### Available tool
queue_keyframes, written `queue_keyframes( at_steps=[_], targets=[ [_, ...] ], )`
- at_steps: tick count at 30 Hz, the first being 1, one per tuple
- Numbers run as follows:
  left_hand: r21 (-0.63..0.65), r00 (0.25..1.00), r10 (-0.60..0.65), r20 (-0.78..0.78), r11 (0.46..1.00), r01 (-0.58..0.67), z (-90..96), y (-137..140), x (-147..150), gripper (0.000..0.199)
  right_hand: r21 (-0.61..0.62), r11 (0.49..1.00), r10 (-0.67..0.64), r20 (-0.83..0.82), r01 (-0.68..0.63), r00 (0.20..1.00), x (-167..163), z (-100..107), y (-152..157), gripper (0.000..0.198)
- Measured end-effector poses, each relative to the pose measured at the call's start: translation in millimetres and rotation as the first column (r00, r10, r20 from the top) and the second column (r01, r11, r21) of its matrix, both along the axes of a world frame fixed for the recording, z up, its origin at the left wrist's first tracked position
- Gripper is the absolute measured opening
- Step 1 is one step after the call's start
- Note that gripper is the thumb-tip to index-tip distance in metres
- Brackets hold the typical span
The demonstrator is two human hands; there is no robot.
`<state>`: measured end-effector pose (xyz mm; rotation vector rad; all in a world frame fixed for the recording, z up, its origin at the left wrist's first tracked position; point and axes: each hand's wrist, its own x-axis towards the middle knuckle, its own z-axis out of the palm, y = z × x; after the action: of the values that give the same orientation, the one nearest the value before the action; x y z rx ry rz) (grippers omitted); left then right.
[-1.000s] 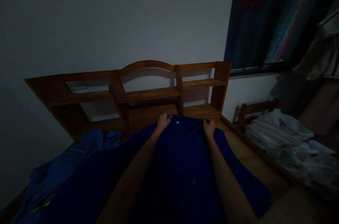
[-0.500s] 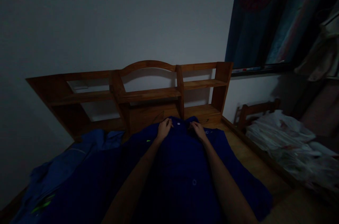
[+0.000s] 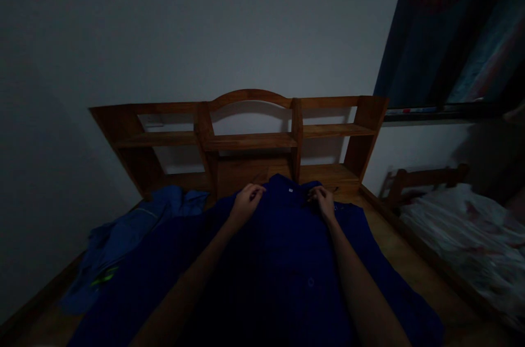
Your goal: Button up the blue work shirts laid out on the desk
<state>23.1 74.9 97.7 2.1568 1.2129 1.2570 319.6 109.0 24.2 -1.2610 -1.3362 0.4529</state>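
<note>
A dark blue jacket (image 3: 287, 237) lies spread on the wooden bed boards, its collar towards the headboard and a small white label inside the neck. My left hand (image 3: 245, 206) is just left of the collar, over the shoulder area, with loosely bent fingers and a gap between thumb and fingers. On the other side, my right hand (image 3: 324, 200) pinches the right part of the collar. Both forearms stretch across the front of the jacket. Its lower part fades into deep shadow.
A wooden headboard (image 3: 252, 142) with open shelves stands against the wall. Lighter blue clothing (image 3: 135, 227) lies crumpled at left. Bare bed boards (image 3: 383, 221) and a raised edge run along the right. Beyond are white plastic bags (image 3: 463, 221) beside a wooden chair back (image 3: 426, 177).
The view has turned slightly left. My left hand has moved away from the collar to the left, its fingers looser. My right hand stays at the right side of the collar.
</note>
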Motion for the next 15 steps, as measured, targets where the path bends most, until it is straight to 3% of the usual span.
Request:
queue_keyframes(
  at_steps=[2, 4, 7, 8, 10, 12, 15],
  targets=[
    [0.015, 0.978, 0.116, -0.172, 0.993, -0.115, 0.6, -48, -46, 0.027, 0.029, 0.999, -0.038, 0.074, 0.036, 0.997, -8, 15, -11, 0.037],
    [-0.016, 0.906, 0.309, -0.290, 0.945, -0.327, -11.8, -94, -99, 0.033, 0.068, 0.997, -0.052, 0.139, 0.043, 0.989, -28, 33, -22, 0.034],
    [-0.032, 0.727, 0.579, -0.369, 0.774, -0.633, -51.1, -154, -174, 0.046, 0.112, 0.990, 0.046, 0.318, -0.086, 0.947, -82, 62, -46, 0.029],
    [-0.021, 0.664, 0.647, -0.375, 0.710, -0.704, -66.6, -172, -193, 0.049, 0.110, 0.978, 0.117, 0.419, -0.178, 0.900, -105, 69, -56, 0.029],
    [-0.006, 0.579, 0.704, -0.411, 0.633, -0.774, -95.6, -205, -221, 0.051, 0.051, 0.918, 0.279, 0.621, -0.394, 0.732, -151, 78, -79, 0.032],
    [-0.028, 0.546, 0.706, -0.452, 0.600, -0.799, -117.3, -234, -236, 0.053, -0.038, 0.841, 0.392, 0.729, -0.539, 0.561, -193, 75, -101, 0.038],
    [-0.066, 0.549, 0.703, -0.453, 0.587, -0.807, -130.8, -265, -245, 0.052, -0.161, 0.760, 0.496, 0.770, -0.630, 0.402, -239, 50, -121, 0.051]
  ],
)
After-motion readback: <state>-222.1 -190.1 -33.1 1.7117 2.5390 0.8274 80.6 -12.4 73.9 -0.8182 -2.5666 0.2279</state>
